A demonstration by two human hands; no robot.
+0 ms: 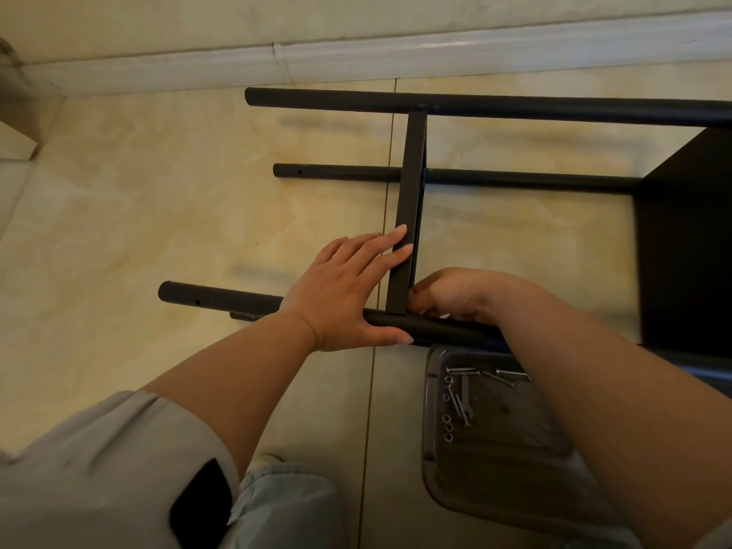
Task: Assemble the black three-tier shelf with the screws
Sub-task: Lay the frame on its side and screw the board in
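The black shelf frame lies on its side on the tiled floor. Three round poles show: a far pole [515,107], a middle pole [495,178] and a near pole [222,297]. A black shelf board [412,184] stands on edge across them; another board [689,239] is at the right. My left hand [348,291] rests flat, fingers straight against the upright board, thumb along the near pole. My right hand [451,295] is curled at the joint of board and near pole; what its fingers hold is hidden.
A clear plastic tray [499,469] sits on the floor by my right forearm, holding several silver screws [459,394], nuts and a small wrench. A white skirting board [356,61] runs along the wall at the back. My knees are at the bottom left.
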